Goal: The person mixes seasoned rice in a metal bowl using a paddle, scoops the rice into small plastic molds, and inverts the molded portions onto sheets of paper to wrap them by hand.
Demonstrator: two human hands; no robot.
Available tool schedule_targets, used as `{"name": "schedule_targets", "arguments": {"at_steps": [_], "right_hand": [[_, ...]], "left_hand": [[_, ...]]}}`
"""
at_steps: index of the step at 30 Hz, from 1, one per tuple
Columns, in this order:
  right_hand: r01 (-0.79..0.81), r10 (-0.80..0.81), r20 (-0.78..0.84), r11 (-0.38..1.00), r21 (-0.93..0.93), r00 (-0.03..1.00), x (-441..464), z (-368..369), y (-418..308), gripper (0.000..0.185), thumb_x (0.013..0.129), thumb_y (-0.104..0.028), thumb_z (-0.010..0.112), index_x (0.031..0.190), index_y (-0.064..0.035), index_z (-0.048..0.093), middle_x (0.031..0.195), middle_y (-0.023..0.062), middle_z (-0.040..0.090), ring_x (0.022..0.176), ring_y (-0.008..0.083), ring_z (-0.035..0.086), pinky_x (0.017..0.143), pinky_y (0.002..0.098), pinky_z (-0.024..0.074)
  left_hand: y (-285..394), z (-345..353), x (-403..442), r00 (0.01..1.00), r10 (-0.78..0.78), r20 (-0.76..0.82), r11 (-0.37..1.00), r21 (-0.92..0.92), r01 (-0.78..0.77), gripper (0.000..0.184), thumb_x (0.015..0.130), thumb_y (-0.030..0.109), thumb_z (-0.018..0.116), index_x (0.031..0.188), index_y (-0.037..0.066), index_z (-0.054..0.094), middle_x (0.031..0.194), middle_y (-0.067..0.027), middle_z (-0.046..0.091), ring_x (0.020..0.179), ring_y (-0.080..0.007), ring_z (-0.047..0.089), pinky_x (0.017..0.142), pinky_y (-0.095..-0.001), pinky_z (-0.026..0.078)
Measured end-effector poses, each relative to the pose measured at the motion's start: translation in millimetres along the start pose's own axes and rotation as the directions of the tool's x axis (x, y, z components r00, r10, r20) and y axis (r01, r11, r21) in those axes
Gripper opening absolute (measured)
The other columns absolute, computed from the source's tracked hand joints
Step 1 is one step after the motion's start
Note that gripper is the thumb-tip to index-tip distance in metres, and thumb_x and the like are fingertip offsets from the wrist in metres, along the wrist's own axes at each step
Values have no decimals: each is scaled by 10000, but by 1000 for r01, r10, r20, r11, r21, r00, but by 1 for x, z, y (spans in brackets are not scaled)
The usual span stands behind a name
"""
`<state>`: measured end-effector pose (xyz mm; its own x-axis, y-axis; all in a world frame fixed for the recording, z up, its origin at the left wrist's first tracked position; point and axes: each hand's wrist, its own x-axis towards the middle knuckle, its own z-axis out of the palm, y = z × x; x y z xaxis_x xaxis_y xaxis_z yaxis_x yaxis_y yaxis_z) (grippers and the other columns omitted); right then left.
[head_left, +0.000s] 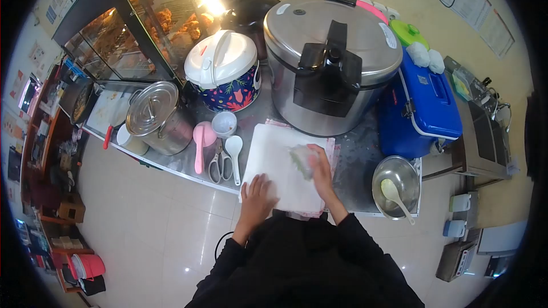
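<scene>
A stack of white paper sheets [271, 154] with pink-printed edges lies on the metal counter in front of me. My left hand [260, 195] rests on its lower left part, fingers apart and slightly blurred. Over the right side of the paper, my right hand [322, 172] grips a small clear plastic bag [299, 162] with something greenish in it; blur hides what that is. Left of the paper lie a white spoon [233, 151], scissors [217, 165] and a pink scoop [201, 142], with a small bowl [224, 124] just behind them.
A large steel rice cooker [285, 88] stands behind the paper. To the left are a floral pot [228, 94] and a lidded steel pot [171, 131]. On the right stand a blue cooler box [422, 114] and a steel bowl [379, 185] holding a rice paddle [394, 192].
</scene>
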<state>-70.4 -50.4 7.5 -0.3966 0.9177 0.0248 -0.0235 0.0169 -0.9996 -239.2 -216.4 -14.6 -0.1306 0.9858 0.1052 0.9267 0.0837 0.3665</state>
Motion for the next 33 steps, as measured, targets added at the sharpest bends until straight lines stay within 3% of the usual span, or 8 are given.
{"name": "schedule_targets", "arguments": {"at_steps": [4, 10, 14, 18, 22, 27, 30, 33], "right_hand": [[576, -372, 440, 526, -626, 817, 7, 38, 13, 685, 710, -231, 796, 1335, -184, 519, 1339, 212, 419, 1263, 427, 377, 1070, 489, 350], [341, -150, 322, 636, -693, 935, 4, 48, 9, 745, 654, -218, 818, 1338, -216, 522, 1349, 198, 428, 1267, 430, 392, 1074, 483, 360], [326, -66, 467, 800, -504, 882, 35, 19, 7, 747, 680, -166, 790, 1370, -170, 504, 1339, 129, 514, 1266, 339, 462, 1074, 410, 381], [-85, 103, 339, 994, -68, 935, 50, 0, 12, 636, 796, -161, 681, 1395, -105, 478, 1349, 63, 526, 1261, 229, 497, 1079, 372, 382], [-309, 221, 217, 657, 688, 951, 39, -32, 36, 584, 850, -259, 607, 1400, -115, 471, 1369, 91, 527, 1275, 265, 500, 1083, 404, 382], [-247, 343, 109, 390, 887, 933, 1, -55, 23, 576, 864, -327, 606, 1391, -136, 473, 1408, 123, 510, 1294, 312, 490, 1098, 440, 380], [-214, 368, -9, 559, 801, 930, -1, -47, 17, 632, 832, -338, 672, 1390, -118, 472, 1411, 115, 495, 1274, 305, 499, 1106, 461, 362], [44, -63, -122, 987, -158, 991, 10, -4, -7, 681, 797, -306, 734, 1390, -102, 468, 1378, 136, 500, 1255, 320, 488, 1088, 507, 347]], "left_hand": [[-3, 11, -4, 994, -41, -102, 988, -149, 26, 586, 867, 392, 690, 1258, 0, 500, 1497, -150, 388, 1419, -322, 326, 1138, -564, 201], [-10, 9, -7, 993, 0, -121, 993, -113, -13, 592, 853, 428, 698, 1216, -9, 532, 1464, -158, 438, 1405, -320, 356, 1137, -549, 228], [-14, 11, -8, 990, 4, -142, 990, -136, -23, 568, 852, 440, 685, 1193, 6, 551, 1448, -146, 461, 1403, -311, 356, 1137, -542, 232], [-14, 6, -6, 990, 15, -142, 991, -129, -33, 528, 866, 433, 670, 1171, 15, 568, 1430, -142, 482, 1387, -303, 377, 1121, -530, 258], [-21, 4, 0, 994, -7, -108, 982, -189, -14, 421, 885, 353, 659, 1147, 31, 589, 1416, -157, 481, 1357, -328, 398, 1106, -517, 285], [-30, 2, 20, 984, -100, -147, 967, -248, 61, 390, 882, 232, 664, 1196, 16, 577, 1417, -210, 436, 1335, -404, 382, 1091, -520, 309], [-35, 7, 25, 970, -129, -208, 959, -276, 69, 472, 873, 190, 669, 1273, -14, 523, 1405, -260, 418, 1311, -439, 384, 1085, -525, 316], [-42, 21, 32, 946, -233, -227, 935, -321, 153, 529, 871, 175, 668, 1316, -35, 475, 1393, -322, 393, 1304, -466, 375, 1080, -550, 307]]}}
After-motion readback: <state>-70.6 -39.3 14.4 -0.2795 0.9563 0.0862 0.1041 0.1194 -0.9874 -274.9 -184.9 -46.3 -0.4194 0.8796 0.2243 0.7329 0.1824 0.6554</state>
